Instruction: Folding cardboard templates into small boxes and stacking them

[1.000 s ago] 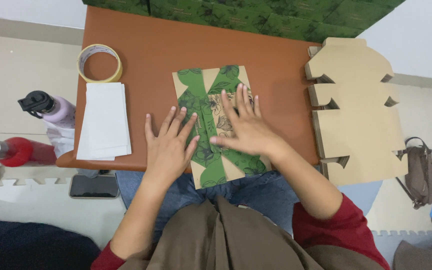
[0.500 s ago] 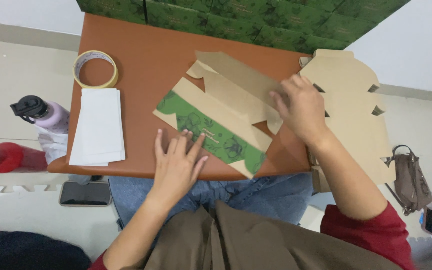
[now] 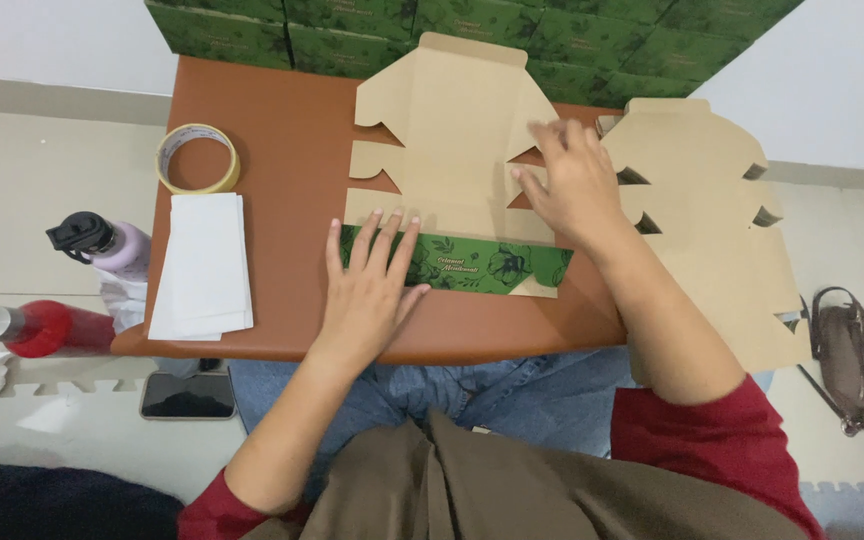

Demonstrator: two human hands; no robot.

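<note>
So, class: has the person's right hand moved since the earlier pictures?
Yes. The right hand went from the table's near edge toward its far right side.

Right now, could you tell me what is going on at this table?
A person seated at a brown table has a flat cardboard box blank opened out, plain side up. The left hand presses flat on its folded green printed flap, while the right hand rests on the blank's right edge. A stack of more blanks lies to the right; a tape roll and white sheets lie to the left.
</note>
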